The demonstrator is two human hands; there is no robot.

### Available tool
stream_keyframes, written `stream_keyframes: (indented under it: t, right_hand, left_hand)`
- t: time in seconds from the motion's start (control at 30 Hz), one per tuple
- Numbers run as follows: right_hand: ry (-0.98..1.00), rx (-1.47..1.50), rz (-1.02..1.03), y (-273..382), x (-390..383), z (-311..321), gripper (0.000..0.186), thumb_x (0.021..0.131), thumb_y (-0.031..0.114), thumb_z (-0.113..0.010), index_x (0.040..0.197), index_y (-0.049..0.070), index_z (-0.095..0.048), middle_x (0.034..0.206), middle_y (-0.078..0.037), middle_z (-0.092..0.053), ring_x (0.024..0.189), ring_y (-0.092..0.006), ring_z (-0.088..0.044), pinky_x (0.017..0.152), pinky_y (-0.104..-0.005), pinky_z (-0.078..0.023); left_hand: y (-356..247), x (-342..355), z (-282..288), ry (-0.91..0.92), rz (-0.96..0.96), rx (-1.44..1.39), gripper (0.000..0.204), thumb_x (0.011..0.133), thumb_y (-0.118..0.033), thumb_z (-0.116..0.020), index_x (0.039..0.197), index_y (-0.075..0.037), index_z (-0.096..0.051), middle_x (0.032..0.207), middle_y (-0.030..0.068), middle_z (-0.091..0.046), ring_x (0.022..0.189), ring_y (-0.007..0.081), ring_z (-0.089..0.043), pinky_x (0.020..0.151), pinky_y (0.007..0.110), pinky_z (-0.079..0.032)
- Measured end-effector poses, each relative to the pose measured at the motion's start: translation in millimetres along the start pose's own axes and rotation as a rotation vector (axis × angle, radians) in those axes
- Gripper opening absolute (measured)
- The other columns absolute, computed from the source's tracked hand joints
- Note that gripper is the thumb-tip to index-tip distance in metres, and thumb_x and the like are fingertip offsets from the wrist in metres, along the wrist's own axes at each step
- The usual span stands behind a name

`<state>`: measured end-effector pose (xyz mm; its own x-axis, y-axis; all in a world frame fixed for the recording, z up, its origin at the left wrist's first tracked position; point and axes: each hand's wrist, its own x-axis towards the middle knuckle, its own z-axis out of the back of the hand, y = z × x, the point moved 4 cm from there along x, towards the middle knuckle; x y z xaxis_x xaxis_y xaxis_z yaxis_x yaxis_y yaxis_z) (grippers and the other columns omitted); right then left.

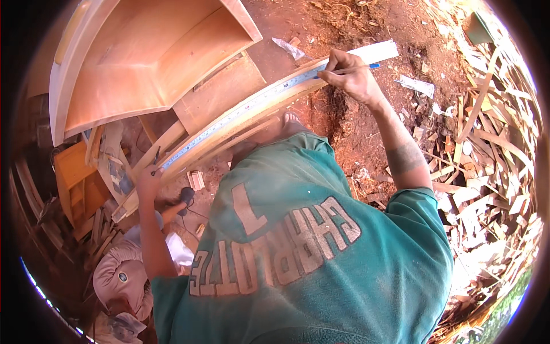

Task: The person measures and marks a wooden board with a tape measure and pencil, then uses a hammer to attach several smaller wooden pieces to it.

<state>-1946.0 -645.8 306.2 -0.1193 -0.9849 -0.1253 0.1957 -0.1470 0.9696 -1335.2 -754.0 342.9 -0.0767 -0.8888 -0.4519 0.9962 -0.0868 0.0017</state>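
A long pale wooden strip [375, 53] runs slantwise in front of me, from lower left to upper right. Along it lies the white and blue blade of a tape measure [246, 107]. My left hand [150, 176] is closed at the blade's left end; a small dark thing juts up beside the fingers, its kind unclear. Near the other end of the blade, my right hand [350, 75] pinches a slim pen [366, 67] with a blue end, its knuckles over the strip. The pen's tip is hidden by the fingers.
A large wooden cabinet-like frame [149, 74] stands at the upper left, with an orange wooden box [83, 183] below it. Another person in a beige cap [123, 277] is close by at lower left. Wood offcuts [487, 166] are heaped on the right. A plastic wrapper [416, 86] lies on the dirt.
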Motion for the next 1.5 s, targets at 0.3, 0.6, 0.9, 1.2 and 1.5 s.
stream_keyframes:
  t: [0.3, 0.6, 0.9, 1.2, 1.5]
  right_hand:
    - [0.058, -0.124, 0.19, -10, 21, -65, 0.029, 0.088, 0.008, -0.072, 0.07, 0.005, -0.05, 0.063, 0.002, -0.051, 0.06, -0.004, -0.047, 0.052, -0.0266, -0.04]
    - [0.035, -0.149, 0.197, -20, 18, -66, 0.029, 0.091, 0.009, -0.07, 0.072, 0.004, -0.049, 0.06, -0.001, -0.051, 0.059, -0.0096, -0.048, 0.054, -0.0309, -0.043]
    - [0.059, -0.202, 0.199, -20, 18, -64, 0.03, 0.092, 0.012, -0.07, 0.072, 0.004, -0.048, 0.06, -0.002, -0.05, 0.059, -0.0102, -0.048, 0.054, -0.0314, -0.043]
    - [0.04, -0.156, 0.217, -22, 17, -67, 0.031, 0.092, 0.02, -0.069, 0.071, 0.007, -0.049, 0.062, 0.002, -0.046, 0.058, -0.0102, -0.044, 0.05, -0.033, -0.04]
    - [0.071, -0.189, 0.142, -21, 17, -67, 0.023, 0.094, 0.021, -0.068, 0.077, 0.008, -0.062, 0.065, 0.001, -0.056, 0.061, -0.0099, -0.054, 0.054, -0.0302, -0.049]
  left_hand:
    - [1, -8, -4, -0.108, -0.07, -0.068, 0.028, 0.091, -0.031, -0.069, 0.1, -0.006, -0.075, 0.093, 0.0199, -0.073, 0.09, 0.04, -0.069, 0.08, 0.046, -0.052]
    - [7, -23, -20, -0.245, 0.011, -0.056, 0.029, 0.092, -0.034, -0.069, 0.104, -0.009, -0.074, 0.101, 0.0191, -0.071, 0.097, 0.0415, -0.065, 0.085, 0.048, -0.05]
    - [14, -17, -22, -0.236, -0.004, -0.031, 0.028, 0.092, -0.034, -0.069, 0.103, -0.009, -0.074, 0.098, 0.0207, -0.071, 0.095, 0.0419, -0.066, 0.084, 0.049, -0.051]
    - [10, -18, -20, -0.245, -0.026, -0.035, 0.029, 0.093, -0.035, -0.068, 0.103, -0.009, -0.075, 0.096, 0.0212, -0.072, 0.092, 0.0422, -0.068, 0.08, 0.049, -0.052]
    - [12, -19, -21, -0.242, -0.014, -0.043, 0.029, 0.093, -0.034, -0.068, 0.104, -0.008, -0.074, 0.095, 0.0225, -0.071, 0.091, 0.043, -0.067, 0.081, 0.049, -0.051]
